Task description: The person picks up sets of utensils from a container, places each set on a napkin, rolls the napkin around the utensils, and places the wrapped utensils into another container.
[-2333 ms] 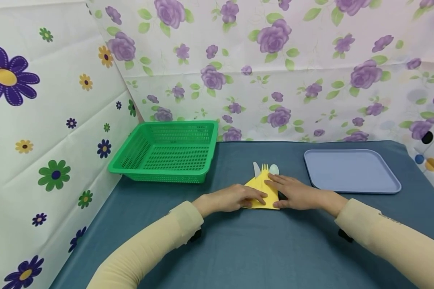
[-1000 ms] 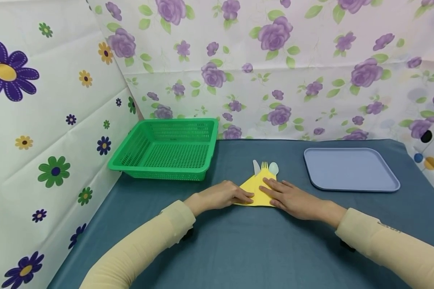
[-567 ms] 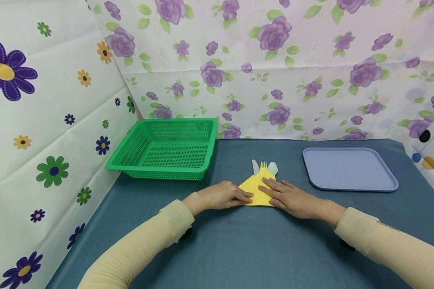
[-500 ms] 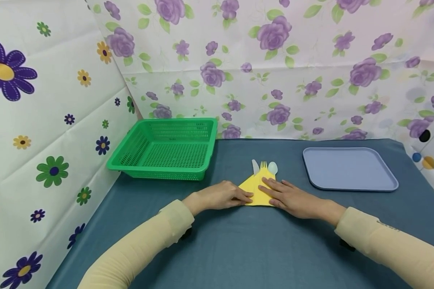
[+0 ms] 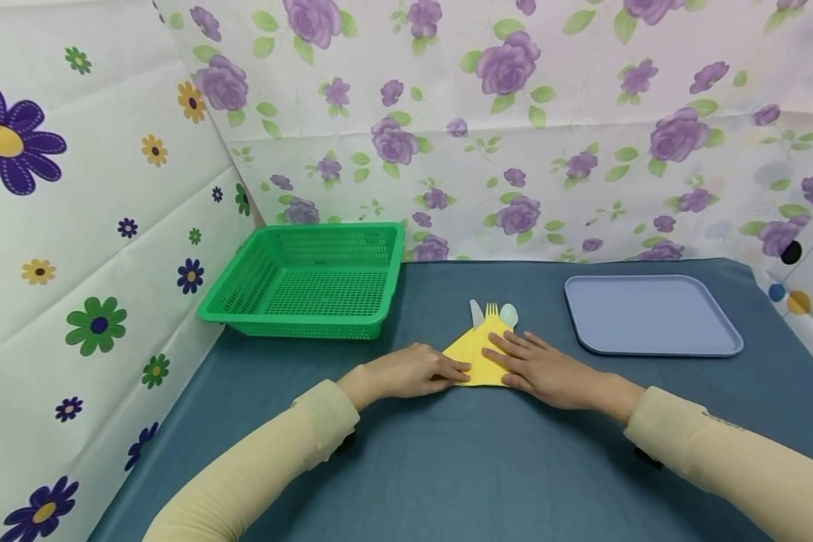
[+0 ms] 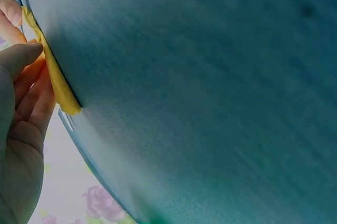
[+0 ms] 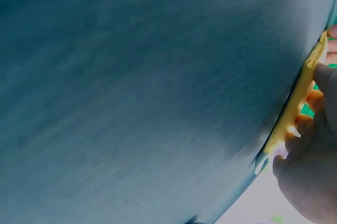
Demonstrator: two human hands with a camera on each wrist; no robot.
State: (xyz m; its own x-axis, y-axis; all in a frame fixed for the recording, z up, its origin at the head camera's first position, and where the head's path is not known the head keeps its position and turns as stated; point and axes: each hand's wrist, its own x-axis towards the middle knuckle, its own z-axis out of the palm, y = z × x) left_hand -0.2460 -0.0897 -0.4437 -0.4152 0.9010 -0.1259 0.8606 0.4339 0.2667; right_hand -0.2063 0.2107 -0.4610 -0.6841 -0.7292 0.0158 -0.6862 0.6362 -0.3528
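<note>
A folded yellow napkin (image 5: pixel 482 354) lies on the blue-grey tabletop in the head view. From its far end stick out a pale knife (image 5: pixel 476 312), a yellow fork (image 5: pixel 491 309) and a pale green spoon (image 5: pixel 509 315); their lower parts are hidden. My left hand (image 5: pixel 413 372) pinches the napkin's near left side between thumb and fingers. In the left wrist view the thumb (image 6: pixel 26 56) meets the napkin's edge. Spread fingers of my right hand (image 5: pixel 549 373) rest on the napkin's right half, holding it flat. The right wrist view shows those fingers along the yellow edge (image 7: pixel 295 108).
A green perforated basket (image 5: pixel 298 320) stands at the back left. At the back right lies a lavender-blue tray (image 5: pixel 653 316). Flower-print sheets (image 5: pixel 352 135) rise behind the table and along its left side.
Over two seconds my left hand has moved from the napkin's middle to its left side; my right fingers slid slightly nearer me. In the last half second, hands and napkin have barely moved.
</note>
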